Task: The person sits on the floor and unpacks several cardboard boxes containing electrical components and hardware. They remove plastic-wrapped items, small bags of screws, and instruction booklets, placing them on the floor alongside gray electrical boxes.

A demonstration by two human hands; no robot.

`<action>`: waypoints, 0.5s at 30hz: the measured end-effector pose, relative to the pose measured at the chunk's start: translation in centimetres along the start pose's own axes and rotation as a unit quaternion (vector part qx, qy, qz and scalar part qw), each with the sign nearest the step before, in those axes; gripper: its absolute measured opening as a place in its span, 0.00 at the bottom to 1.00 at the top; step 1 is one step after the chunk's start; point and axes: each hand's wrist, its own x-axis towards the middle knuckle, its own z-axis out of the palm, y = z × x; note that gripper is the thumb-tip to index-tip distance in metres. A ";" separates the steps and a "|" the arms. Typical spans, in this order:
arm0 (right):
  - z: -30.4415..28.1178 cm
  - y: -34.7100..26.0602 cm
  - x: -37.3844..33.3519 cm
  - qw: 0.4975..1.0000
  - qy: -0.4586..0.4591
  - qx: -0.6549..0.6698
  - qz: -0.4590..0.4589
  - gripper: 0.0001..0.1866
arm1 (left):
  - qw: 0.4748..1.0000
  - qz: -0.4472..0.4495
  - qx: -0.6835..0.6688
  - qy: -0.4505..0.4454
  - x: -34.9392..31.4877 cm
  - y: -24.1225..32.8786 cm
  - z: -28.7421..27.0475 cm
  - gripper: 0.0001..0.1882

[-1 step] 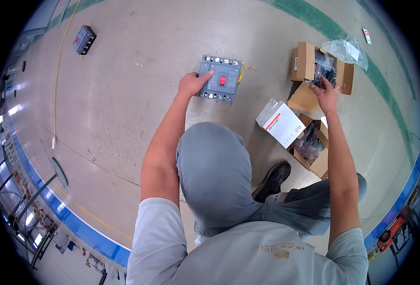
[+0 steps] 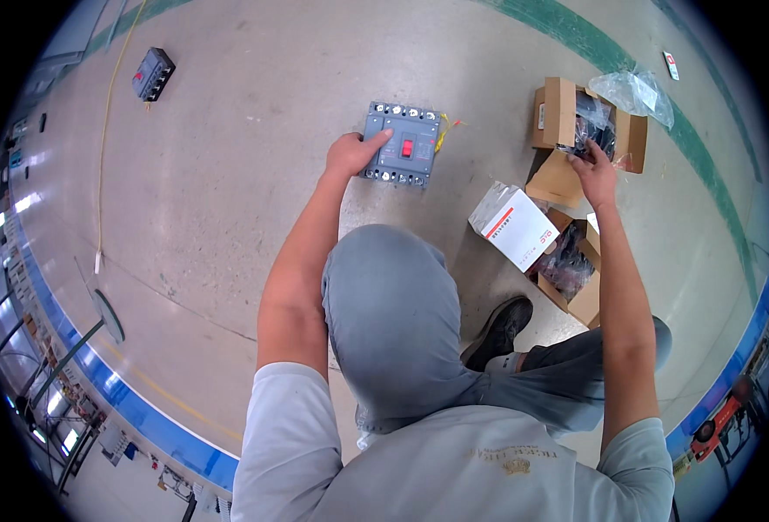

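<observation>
A grey molded-case circuit breaker (image 2: 406, 161) with a red toggle and metal terminals along two edges is in front of me. My left hand (image 2: 354, 155) grips its left side, thumb on the top face and fingers hidden beyond the edge. Yellow wires (image 2: 445, 130) come out of its right side. To the right, my right hand (image 2: 598, 174) reaches over the near edge of an opened cardboard box (image 2: 561, 113). Its fingertips close at the dark, plastic-wrapped contents (image 2: 598, 126); what exactly they pinch is too small to make out.
A white carton (image 2: 515, 228) leans by a second opened box (image 2: 586, 300) of plastic-wrapped items, close to my shoe (image 2: 499, 331). Clear plastic (image 2: 637, 94) lies beyond the first box. Another breaker (image 2: 153, 75) sits far left, near a yellow cord (image 2: 106, 148). A small packet (image 2: 671, 66) lies far right.
</observation>
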 end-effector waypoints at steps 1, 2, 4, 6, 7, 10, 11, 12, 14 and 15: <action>0.2 0.0 0.0 1.000 0.004 -0.001 -0.006 0.35 | 1.000 -0.003 -0.012 -0.010 -0.1 0.2 -0.1 0.49; 0.3 -0.1 0.0 1.000 0.001 -0.006 -0.003 0.35 | 0.999 -0.006 -0.024 -0.020 -0.3 0.3 -0.2 0.49; 0.3 0.0 0.2 1.000 -0.004 -0.013 0.001 0.36 | 0.997 -0.011 -0.062 -0.051 -0.5 0.2 0.0 0.49; 0.4 0.2 0.4 1.000 -0.005 -0.023 0.004 0.36 | 0.989 -0.013 -0.113 -0.093 -0.7 -0.5 0.5 0.50; 0.4 0.4 0.4 1.000 -0.005 -0.029 0.006 0.37 | 0.987 -0.012 -0.123 -0.099 -0.8 -0.5 0.9 0.50; 0.4 0.8 0.5 1.000 -0.002 -0.028 0.005 0.36 | 0.985 -0.018 -0.138 -0.106 -1.2 -0.7 2.0 0.49; 0.4 0.8 0.5 1.000 -0.001 -0.019 0.005 0.36 | 0.985 -0.016 -0.141 -0.095 -1.3 -0.7 2.2 0.48; 0.6 0.8 0.4 1.000 0.001 -0.011 0.006 0.36 | 0.986 -0.014 -0.145 -0.084 -1.4 -0.7 2.4 0.48; 0.7 0.6 0.4 1.000 0.002 -0.008 0.004 0.35 | 0.987 -0.009 -0.151 -0.062 -1.4 -1.0 2.8 0.48; 0.7 0.6 0.3 1.000 0.003 -0.013 0.002 0.35 | 0.987 -0.007 -0.154 -0.052 -1.4 -1.1 3.0 0.47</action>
